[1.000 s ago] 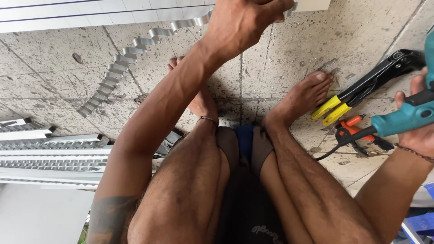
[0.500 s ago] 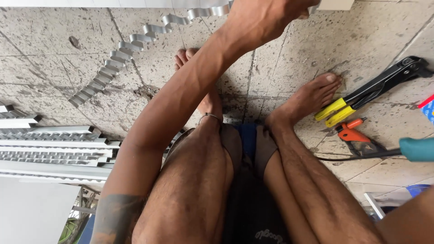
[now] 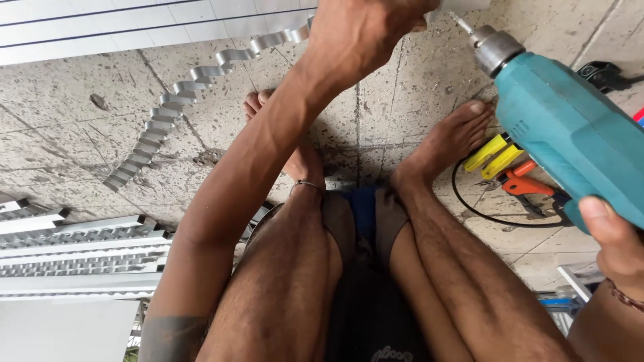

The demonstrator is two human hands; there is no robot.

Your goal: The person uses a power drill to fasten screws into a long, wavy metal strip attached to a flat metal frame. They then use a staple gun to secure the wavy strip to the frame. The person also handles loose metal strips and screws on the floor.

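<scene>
Right hand [image 3: 617, 245] low at the right edge, thumb pressed along the back of a teal power drill [image 3: 570, 127], and it is gripping that body; the rest of the fingers are out of frame. The drill is lifted off the floor and angled up and to the left, its grey chuck and thin bit [image 3: 461, 22] pointing at the top of the view, the tip just beside the left hand.

Left hand [image 3: 365, 37] up at the top centre, arm stretched long from the lower left, fingers curled down and closed on something at the top edge. What it holds is mostly hidden under the hand; it sits where the notched metal strip [image 3: 194, 97] ends, and that serrated strip runs away down and to the left across the speckled stone floor [image 3: 60, 141].

Below the hands, the person squats, knees wide, both bare feet flat on the floor, a thin anklet on the left ankle.

Beside the right foot, partly behind the drill, lies a tool with yellow handles [image 3: 495, 151], and next to it a pair of orange-handled snips [image 3: 526, 184]. A black cord [image 3: 483, 213] loops round on the floor just there. A black object [image 3: 604, 75] lies further back at the right edge.

Along the top left runs a white panelled sheet [image 3: 134, 27]. At the lower left, a stack of pale metal profiles [image 3: 80, 258] lies side by side, some with the same toothed edge.
</scene>
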